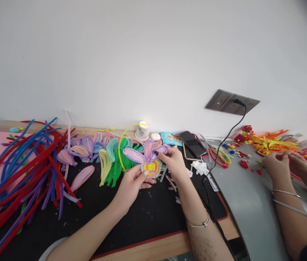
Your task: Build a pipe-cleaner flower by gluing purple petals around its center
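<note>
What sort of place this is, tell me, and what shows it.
Probably a craft workspace, home or studio I can't tell: a heap of fuzzy pipe cleaners, looped petals on the black mat, and a petalled flower of similar strands.

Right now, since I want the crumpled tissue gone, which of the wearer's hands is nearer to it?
Right. In the picture, the right hand is left of the tissue, pinching the flower; the left hand is farther left, also holding the flower.

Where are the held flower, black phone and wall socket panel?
Held flower [150, 166]: head view, on its yellow centre.
Black phone [193, 144]: head view, middle of its dark face.
Wall socket panel [228, 103]: head view, its middle section.
</note>
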Demonstrator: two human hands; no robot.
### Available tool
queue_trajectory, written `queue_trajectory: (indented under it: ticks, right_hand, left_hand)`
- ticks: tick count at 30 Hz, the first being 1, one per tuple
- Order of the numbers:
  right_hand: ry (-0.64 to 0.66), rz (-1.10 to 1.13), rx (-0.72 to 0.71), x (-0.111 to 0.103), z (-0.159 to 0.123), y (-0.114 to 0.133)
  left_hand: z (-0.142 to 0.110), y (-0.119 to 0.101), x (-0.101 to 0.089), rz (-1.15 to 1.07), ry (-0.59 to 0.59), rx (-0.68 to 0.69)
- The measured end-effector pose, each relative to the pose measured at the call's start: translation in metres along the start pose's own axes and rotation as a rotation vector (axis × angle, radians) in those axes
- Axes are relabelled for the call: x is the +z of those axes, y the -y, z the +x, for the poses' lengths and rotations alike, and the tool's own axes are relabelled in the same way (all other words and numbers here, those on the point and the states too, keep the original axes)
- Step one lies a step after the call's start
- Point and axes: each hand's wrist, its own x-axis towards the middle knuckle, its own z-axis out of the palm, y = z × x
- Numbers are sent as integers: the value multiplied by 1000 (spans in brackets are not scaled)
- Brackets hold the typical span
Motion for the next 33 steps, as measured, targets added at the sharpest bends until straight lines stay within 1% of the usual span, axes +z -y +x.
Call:
queue_trajectory:
  ticks: [7,10,24,30,33]
  right_hand:
    - [-14,63,39,3,-1,3]
    - [-17,40,43,3,-1,2]
    - [-15,-24,-14,2,-1,3]
    - [-3,-9,-20,1,-1,3]
    - [24,8,-17,-2,0,0]
  left_hand:
    - [-2,-1,0,4,0,-12]
    - [-2,-1,0,1,4,-20]
    - [-1,-2,0,10,27,-17]
    - [-1,-2,0,11,23,-17]
    - [-1,-1,-1,8,13,-9]
